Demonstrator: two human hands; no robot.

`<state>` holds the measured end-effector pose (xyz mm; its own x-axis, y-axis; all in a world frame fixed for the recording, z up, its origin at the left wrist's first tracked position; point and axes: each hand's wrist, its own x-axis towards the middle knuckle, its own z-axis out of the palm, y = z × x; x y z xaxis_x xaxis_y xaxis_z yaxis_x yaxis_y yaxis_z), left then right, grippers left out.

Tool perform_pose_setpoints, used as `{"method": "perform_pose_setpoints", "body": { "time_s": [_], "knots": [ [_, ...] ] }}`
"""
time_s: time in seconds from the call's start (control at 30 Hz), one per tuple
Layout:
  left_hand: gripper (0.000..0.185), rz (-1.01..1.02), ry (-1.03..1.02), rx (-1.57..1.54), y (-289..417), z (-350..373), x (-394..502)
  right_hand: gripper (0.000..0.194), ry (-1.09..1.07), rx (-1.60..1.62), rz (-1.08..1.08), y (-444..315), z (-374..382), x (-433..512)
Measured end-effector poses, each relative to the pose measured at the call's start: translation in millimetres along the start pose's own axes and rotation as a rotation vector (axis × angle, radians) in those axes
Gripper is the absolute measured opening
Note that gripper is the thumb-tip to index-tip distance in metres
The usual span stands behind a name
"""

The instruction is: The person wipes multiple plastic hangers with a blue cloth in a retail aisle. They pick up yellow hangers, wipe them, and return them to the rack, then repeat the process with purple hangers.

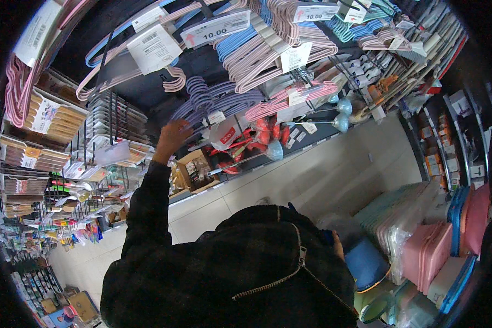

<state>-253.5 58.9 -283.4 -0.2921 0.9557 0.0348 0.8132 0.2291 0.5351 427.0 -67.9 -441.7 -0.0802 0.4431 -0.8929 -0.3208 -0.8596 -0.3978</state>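
Note:
My left hand [173,138] is raised at the left end of a row of purple-grey hangers [238,96] on the display rack. Its fingers touch or overlap the hangers; whether they grip one is not clear. Only the edge of my right hand [338,245] shows, low by my jacket, beside a small dark blue thing; its fingers are mostly hidden. Pink and blue hangers [254,53] hang in bundles above, with price tags. Smaller pink hangers [291,98] hang to the right, above red items and a light-blue plunger [274,150].
An open cardboard box [193,170] stands on the low shelf under my left hand. Packs of wooden hangers or sticks [57,112] hang at the left. Pink plastic tubs [426,256] and a blue bucket [365,264] are stacked at the right. Tiled floor [246,184] shows between.

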Motion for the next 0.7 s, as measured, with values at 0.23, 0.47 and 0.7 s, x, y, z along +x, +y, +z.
{"method": "perform_pose_setpoints", "body": {
  "time_s": [0.23,0.47,0.7],
  "knots": [
    [0.068,0.204,-0.006,0.141,-53,39,59,0.052,-0.126,0.081,0.136,54,-89,82],
    [0.065,0.074,-0.105,0.286,-38,45,60,0.046,0.053,-0.067,-0.154,48,-17,46],
    [0.061,0.202,0.004,0.083,-41,51,20,0.042,-0.026,0.032,-0.093,22,47,-5]
  ]
}}
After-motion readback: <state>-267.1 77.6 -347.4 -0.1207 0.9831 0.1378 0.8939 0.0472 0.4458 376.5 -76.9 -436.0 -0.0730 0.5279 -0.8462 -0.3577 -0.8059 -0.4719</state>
